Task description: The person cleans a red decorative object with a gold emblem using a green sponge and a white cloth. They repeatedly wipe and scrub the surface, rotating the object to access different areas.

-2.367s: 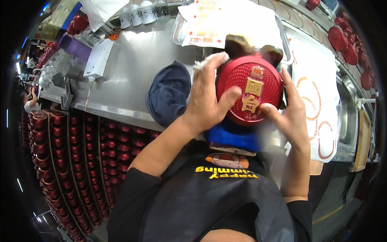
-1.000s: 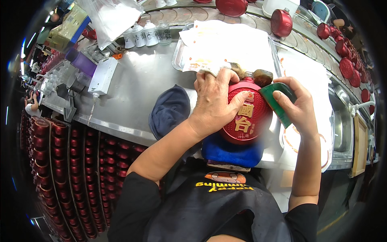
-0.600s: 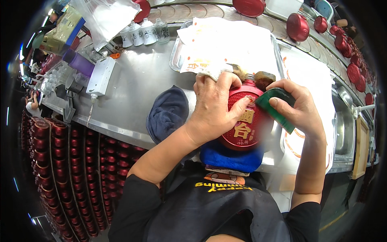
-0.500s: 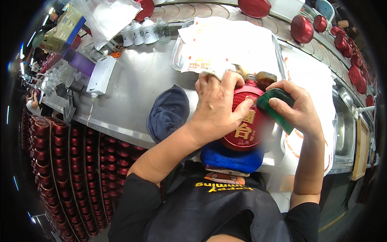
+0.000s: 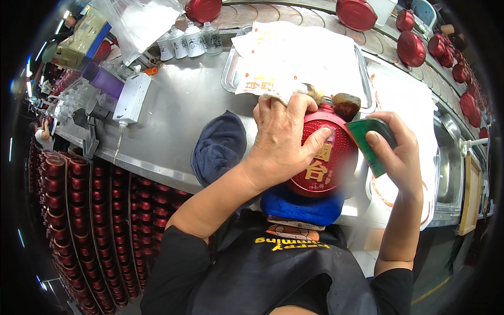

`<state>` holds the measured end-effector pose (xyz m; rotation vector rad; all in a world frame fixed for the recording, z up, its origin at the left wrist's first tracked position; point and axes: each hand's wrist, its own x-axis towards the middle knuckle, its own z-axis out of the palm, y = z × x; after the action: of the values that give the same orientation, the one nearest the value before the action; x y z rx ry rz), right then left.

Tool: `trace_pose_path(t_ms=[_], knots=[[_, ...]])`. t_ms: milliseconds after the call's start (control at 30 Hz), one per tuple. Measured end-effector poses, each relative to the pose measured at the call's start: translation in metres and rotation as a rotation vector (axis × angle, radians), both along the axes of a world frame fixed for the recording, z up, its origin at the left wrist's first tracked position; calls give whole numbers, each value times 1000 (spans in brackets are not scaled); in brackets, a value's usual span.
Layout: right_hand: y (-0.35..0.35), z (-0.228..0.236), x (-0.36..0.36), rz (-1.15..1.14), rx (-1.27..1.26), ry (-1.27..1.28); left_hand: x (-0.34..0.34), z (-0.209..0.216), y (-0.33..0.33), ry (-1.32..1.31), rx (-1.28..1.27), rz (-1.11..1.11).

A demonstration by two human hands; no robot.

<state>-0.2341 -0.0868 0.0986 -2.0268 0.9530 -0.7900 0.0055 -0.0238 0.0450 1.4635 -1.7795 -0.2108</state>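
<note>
Hands meet over a round, flat red ceramic bottle with gold lettering (image 5: 321, 160) at the centre of the frame. The left hand (image 5: 283, 139) lies spread over the bottle's left face, fingers wrapped across it and thumb on the front, with a pale cloth (image 5: 278, 93) showing beneath the fingertips. The right hand (image 5: 399, 157) grips a green rectangular scouring pad (image 5: 367, 142), pressed against the bottle's right edge. Under the bottle rests a bright blue folded cloth (image 5: 302, 207). Just left of it a dark blue cloth (image 5: 218, 149) lies on the grey steel worktop (image 5: 173, 115). Above, a steel tray (image 5: 231, 73) is lined with white printed paper (image 5: 299, 55). Rows of red bottles (image 5: 84, 210) fill the lower left.
</note>
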Motion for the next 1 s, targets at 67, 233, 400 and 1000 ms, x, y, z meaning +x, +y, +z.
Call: trace_pose_path(t_ms=[67,233,400,1000], knots=[[5,-1,-3,-24,29,-3,-1,-1,0,1,13,4],[9,-8,-6,-43,-124,12,1,-3,-1,14,14,-15],[12,-9,-5,-50,-132,15,1,0,-2,17,16,-20],[-3,-10,9,41,59,23,-4,1,0,-12,49,16]])
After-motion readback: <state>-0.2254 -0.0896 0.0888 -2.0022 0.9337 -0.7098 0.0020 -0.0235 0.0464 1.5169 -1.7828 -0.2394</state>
